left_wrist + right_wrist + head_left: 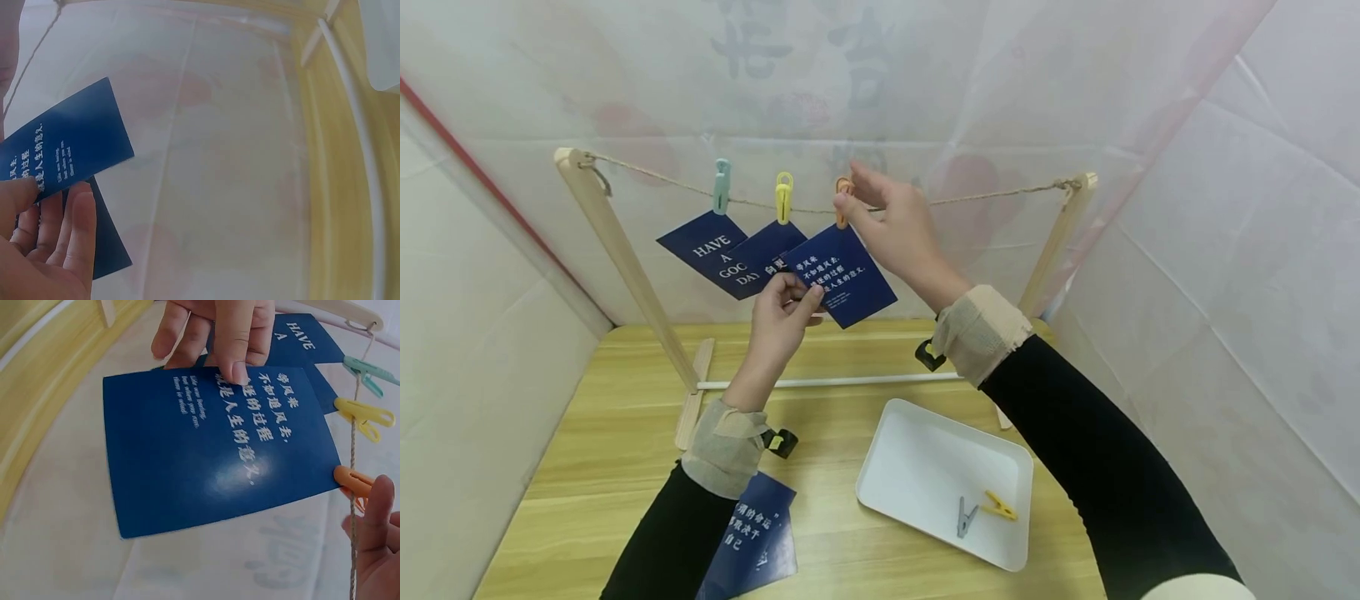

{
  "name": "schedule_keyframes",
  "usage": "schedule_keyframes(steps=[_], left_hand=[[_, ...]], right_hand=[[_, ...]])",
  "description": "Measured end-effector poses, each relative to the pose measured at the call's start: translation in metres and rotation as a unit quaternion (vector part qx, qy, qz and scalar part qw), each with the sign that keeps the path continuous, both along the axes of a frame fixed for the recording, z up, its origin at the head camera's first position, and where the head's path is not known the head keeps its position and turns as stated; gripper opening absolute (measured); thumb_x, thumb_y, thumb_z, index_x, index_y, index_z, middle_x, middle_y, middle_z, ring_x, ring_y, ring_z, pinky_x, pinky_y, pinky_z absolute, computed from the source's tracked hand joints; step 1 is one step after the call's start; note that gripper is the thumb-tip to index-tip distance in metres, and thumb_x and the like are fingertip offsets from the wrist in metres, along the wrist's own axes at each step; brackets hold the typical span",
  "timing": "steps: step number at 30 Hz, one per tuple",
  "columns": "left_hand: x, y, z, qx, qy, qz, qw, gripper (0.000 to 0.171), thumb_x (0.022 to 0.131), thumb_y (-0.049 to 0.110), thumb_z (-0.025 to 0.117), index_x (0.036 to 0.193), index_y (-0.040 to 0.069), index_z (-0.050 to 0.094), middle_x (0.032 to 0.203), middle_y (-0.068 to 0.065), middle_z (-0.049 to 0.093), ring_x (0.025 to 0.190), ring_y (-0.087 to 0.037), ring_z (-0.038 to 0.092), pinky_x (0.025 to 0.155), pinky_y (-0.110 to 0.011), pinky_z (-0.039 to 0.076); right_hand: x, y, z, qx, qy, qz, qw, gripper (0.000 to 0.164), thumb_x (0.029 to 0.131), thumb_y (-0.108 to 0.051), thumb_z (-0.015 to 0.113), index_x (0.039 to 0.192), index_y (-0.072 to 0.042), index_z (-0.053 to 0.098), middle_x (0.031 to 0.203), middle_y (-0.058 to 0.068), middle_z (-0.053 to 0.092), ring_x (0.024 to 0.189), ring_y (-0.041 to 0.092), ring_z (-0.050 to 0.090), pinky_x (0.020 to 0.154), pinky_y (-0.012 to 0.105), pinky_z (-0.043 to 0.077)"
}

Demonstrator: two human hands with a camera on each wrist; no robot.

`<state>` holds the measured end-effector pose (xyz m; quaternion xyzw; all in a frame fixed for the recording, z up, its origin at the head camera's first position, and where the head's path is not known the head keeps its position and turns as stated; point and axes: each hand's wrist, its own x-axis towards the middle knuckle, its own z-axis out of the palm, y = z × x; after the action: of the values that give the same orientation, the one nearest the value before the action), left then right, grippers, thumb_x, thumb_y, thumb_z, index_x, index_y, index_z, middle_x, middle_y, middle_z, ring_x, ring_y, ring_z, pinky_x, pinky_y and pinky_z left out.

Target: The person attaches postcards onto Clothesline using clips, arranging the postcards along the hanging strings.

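Your left hand [781, 321] pinches the lower left edge of the front navy card [856, 282], thumb on its printed face and the other fingers behind. Between 1 and 2 o'clock from that card, your right hand [904, 225] has its thumb and fingers clamped on the orange clothespin [354, 481], which sits on the rope [985, 197] at the card's top corner, 12 o'clock. At 11 o'clock a yellow clothespin [783, 204] holds a 2nd card [752, 254], partly hidden; at 10 o'clock a teal clothespin [722, 187] holds the "HAVE A" card [688, 242]. At 5 o'clock a white tray [917, 458] with 2 clothespins, 1 grey [962, 521] and 1 yellow [1002, 506], rests on the table [820, 542]. At 7 o'clock, more navy cards [766, 518] lie partly under your left sleeve [673, 533].
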<state>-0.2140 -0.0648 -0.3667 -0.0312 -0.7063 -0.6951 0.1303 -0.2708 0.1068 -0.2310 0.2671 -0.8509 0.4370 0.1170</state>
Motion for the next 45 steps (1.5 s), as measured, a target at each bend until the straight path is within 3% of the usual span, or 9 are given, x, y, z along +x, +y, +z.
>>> schedule_keyframes(steps=[3, 8, 10, 15, 19, 24, 32, 39, 45], left_hand=[[0.000, -0.002, -0.002, -0.001, -0.011, 0.004, 0.9999, 0.026, 0.101, 0.023, 0.061, 0.111, 0.001, 0.049, 0.102, -0.012, 0.063, 0.091, -0.028, 0.071, 0.075, -0.033, 0.061], [0.004, -0.007, -0.005, 0.001, -0.022, 0.008, 0.9997, 0.030, 0.102, 0.025, 0.059, 0.116, 0.000, 0.051, 0.109, -0.018, 0.064, 0.092, -0.024, 0.071, 0.075, -0.031, 0.061], [0.006, -0.009, -0.006, 0.003, -0.022, 0.005, 0.9997, 0.031, 0.102, 0.026, 0.059, 0.118, 0.000, 0.051, 0.111, -0.020, 0.064, 0.092, -0.022, 0.071, 0.076, -0.031, 0.061], [0.009, -0.018, -0.011, 0.002, -0.014, 0.012, 0.9998, 0.029, 0.102, 0.026, 0.059, 0.117, 0.002, 0.051, 0.110, -0.020, 0.064, 0.090, -0.020, 0.072, 0.075, -0.029, 0.061], [0.016, -0.026, -0.017, -0.004, -0.020, 0.022, 0.9995, 0.029, 0.102, 0.025, 0.058, 0.118, 0.002, 0.051, 0.109, -0.019, 0.064, 0.089, -0.016, 0.071, 0.076, -0.028, 0.060], [0.037, -0.041, -0.026, -0.031, -0.029, 0.020, 0.9989, 0.033, 0.103, 0.025, 0.057, 0.121, -0.002, 0.049, 0.114, -0.024, 0.064, 0.091, -0.014, 0.070, 0.081, -0.027, 0.059], [0.083, -0.067, -0.050, -0.101, -0.001, 0.028, 0.9945, 0.028, 0.102, 0.016, 0.059, 0.115, -0.008, 0.052, 0.106, -0.025, 0.065, 0.085, -0.010, 0.069, 0.076, -0.022, 0.058], [0.122, -0.075, -0.061, -0.170, -0.011, 0.043, 0.9845, 0.022, 0.100, 0.012, 0.061, 0.115, -0.003, 0.056, 0.104, -0.015, 0.066, 0.087, -0.008, 0.067, 0.074, -0.018, 0.056], [0.155, -0.078, -0.076, -0.218, -0.039, 0.081, 0.9717, 0.018, 0.097, 0.010, 0.065, 0.113, 0.003, 0.061, 0.105, -0.009, 0.069, 0.089, -0.002, 0.064, 0.072, -0.014, 0.054]], right_hand=[[0.002, 0.004, -0.003, -0.022, 0.016, -0.002, 1.000, 0.058, 0.099, -0.045, 0.060, 0.150, -0.020, 0.045, 0.147, -0.005, 0.053, 0.127, 0.003, 0.056, 0.105, 0.027, 0.047], [0.006, 0.011, -0.007, -0.080, 0.034, 0.015, 0.996, 0.053, 0.100, -0.038, 0.061, 0.149, -0.022, 0.046, 0.147, -0.007, 0.053, 0.126, 0.001, 0.056, 0.079, 0.025, 0.059], [0.017, 0.014, -0.003, -0.100, 0.045, 0.017, 0.994, 0.050, 0.101, -0.029, 0.061, 0.147, -0.018, 0.048, 0.145, -0.002, 0.055, 0.124, 0.005, 0.058, 0.068, 0.024, 0.060], [0.043, 0.023, 0.006, -0.115, 0.088, 0.013, 0.989, 0.040, 0.101, -0.006, 0.056, 0.141, -0.001, 0.053, 0.138, 0.015, 0.060, 0.118, 0.022, 0.065, 0.078, 0.031, 0.060], [0.036, 0.038, -0.012, -0.128, 0.126, 0.018, 0.984, 0.035, 0.100, -0.003, 0.056, 0.135, 0.003, 0.058, 0.132, 0.017, 0.064, 0.114, 0.023, 0.067, 0.080, 0.033, 0.060], [0.033, 0.069, -0.046, -0.105, 0.174, 0.027, 0.979, 0.032, 0.097, -0.007, 0.063, 0.129, -0.003, 0.065, 0.126, 0.009, 0.069, 0.111, 0.021, 0.068, 0.080, 0.028, 0.059], [0.059, 0.118, -0.101, -0.047, 0.183, 0.038, 0.981, 0.035, 0.091, 0.002, 0.068, 0.126, -0.001, 0.067, 0.124, 0.013, 0.070, 0.107, 0.027, 0.070, 0.081, 0.020, 0.057], [0.089, 0.158, -0.141, -0.007, 0.121, 0.024, 0.992, 0.036, 0.089, 0.004, 0.069, 0.125, 0.000, 0.067, 0.126, 0.011, 0.069, 0.108, 0.026, 0.069, 0.080, 0.016, 0.055], [0.117, 0.185, -0.181, 0.048, 0.046, 0.013, 0.998, 0.019, 0.094, -0.004, 0.067, 0.111, -0.008, 0.073, 0.105, 0.001, 0.075, 0.088, 0.009, 0.069, 0.071, 0.018, 0.056]])
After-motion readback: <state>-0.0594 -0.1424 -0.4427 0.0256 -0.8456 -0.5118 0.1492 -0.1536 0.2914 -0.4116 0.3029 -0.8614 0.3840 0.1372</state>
